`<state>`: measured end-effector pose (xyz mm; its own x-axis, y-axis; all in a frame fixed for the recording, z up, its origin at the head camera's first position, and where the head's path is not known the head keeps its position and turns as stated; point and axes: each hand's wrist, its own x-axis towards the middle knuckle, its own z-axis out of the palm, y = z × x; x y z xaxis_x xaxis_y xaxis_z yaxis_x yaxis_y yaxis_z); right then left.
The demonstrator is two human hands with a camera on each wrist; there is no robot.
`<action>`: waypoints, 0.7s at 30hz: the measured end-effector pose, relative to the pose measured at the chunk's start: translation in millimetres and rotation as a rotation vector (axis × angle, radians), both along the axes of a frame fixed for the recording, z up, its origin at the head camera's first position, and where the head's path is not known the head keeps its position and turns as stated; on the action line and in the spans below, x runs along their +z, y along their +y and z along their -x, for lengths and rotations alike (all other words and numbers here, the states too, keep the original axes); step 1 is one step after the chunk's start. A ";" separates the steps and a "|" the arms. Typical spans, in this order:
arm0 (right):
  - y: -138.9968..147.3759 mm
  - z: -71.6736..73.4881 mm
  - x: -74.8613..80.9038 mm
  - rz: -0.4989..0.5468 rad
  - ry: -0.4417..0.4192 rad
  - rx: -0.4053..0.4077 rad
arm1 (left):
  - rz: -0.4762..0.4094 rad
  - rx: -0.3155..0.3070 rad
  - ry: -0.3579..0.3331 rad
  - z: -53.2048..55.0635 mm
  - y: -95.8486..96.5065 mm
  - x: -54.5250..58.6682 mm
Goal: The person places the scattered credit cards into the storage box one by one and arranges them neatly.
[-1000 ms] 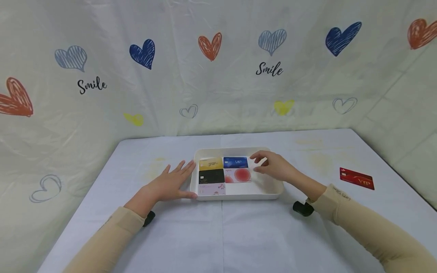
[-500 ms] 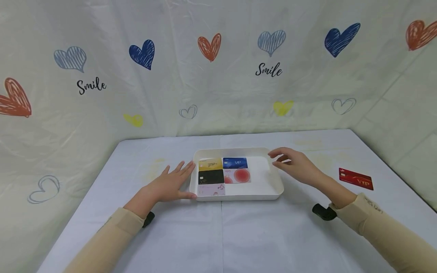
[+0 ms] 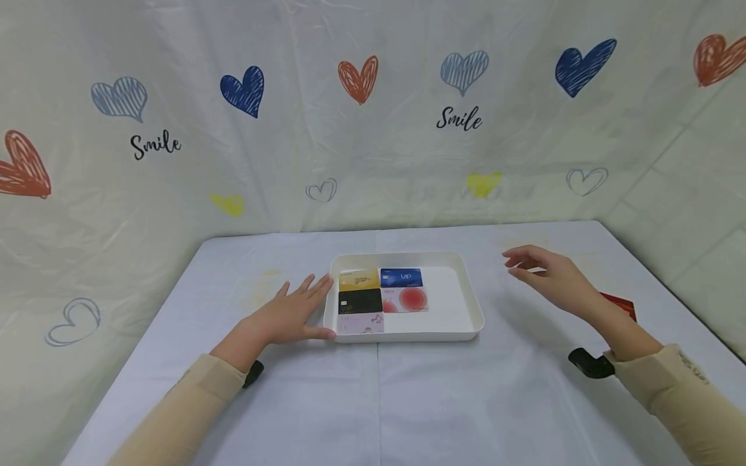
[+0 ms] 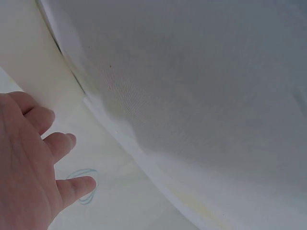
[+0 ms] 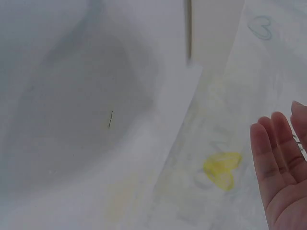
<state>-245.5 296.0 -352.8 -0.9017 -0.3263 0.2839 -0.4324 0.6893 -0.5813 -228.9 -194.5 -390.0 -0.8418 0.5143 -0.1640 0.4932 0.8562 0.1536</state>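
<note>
In the head view a white tray (image 3: 454, 304) stands mid-table with several cards laid in its left part: a gold card (image 3: 358, 279), a blue VIP card (image 3: 401, 277), a black VIP card (image 3: 359, 301), a white card with red circles (image 3: 405, 299) and a pale pink card (image 3: 361, 323). My left hand (image 3: 289, 313) has its fingers spread, touching the tray's left edge. Off to the tray's right, my right hand (image 3: 550, 278) is above the table with loosely bent fingers and holds nothing. A red card (image 3: 622, 304) lies partly hidden behind the right wrist.
A white cloth (image 3: 326, 401) covers the table. Behind it hangs a pale sheet (image 3: 402, 149) printed with hearts and "Smile". Dark wrist-worn devices, such as the right one (image 3: 591, 364), sit under both wrists.
My right hand has moved right from over the tray, and its forearm now covers part of the red card. The left hand and the cards in the tray have stayed put.
</note>
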 end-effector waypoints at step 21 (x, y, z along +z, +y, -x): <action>74.4 -7.2 2.3 -0.095 -0.056 -0.148 | 0.011 0.003 -0.025 0.6 3.0 2.3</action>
